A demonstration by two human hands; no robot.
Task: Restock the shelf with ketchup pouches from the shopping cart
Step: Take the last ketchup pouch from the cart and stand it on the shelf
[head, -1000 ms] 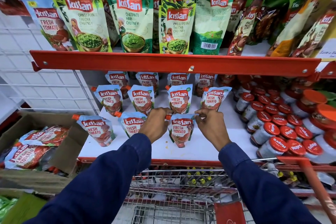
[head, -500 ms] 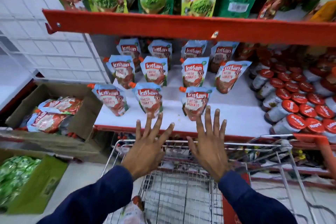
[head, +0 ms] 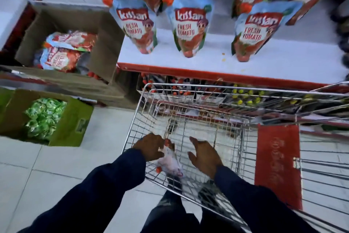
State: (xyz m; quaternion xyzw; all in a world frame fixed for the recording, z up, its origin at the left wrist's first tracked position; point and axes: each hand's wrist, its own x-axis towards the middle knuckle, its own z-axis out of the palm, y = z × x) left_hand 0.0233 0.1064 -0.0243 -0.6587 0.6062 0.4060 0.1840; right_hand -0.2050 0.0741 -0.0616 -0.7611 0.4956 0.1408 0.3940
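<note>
Blue-and-red ketchup pouches stand in rows on the white shelf (head: 283, 62) with its red front edge; the front three are at left (head: 137, 26), middle (head: 189, 24) and right (head: 256, 30). Below, the wire shopping cart (head: 188, 87) holds one pale, blurred ketchup pouch (head: 171, 163) with a red cap, near its left wall. My left hand (head: 150, 146) curls over the pouch's upper end, fingers closed on it. Just to the right of the pouch, my right hand (head: 204, 155) hovers inside the cart with fingers spread and nothing in it.
A brown cardboard box (head: 105, 47) left of the shelf holds more ketchup pouches. A green carton (head: 75, 128) of green packets sits on the floor beside the cart. The cart's red seat flap (head: 277, 166) is at right. Bottles with red and yellow caps (head: 243, 96) fill the lower shelf.
Both hands left the pouch placed on the shelf, drew back and dropped into the cart. My left hand closed on a pouch there. The view tilted down.
</note>
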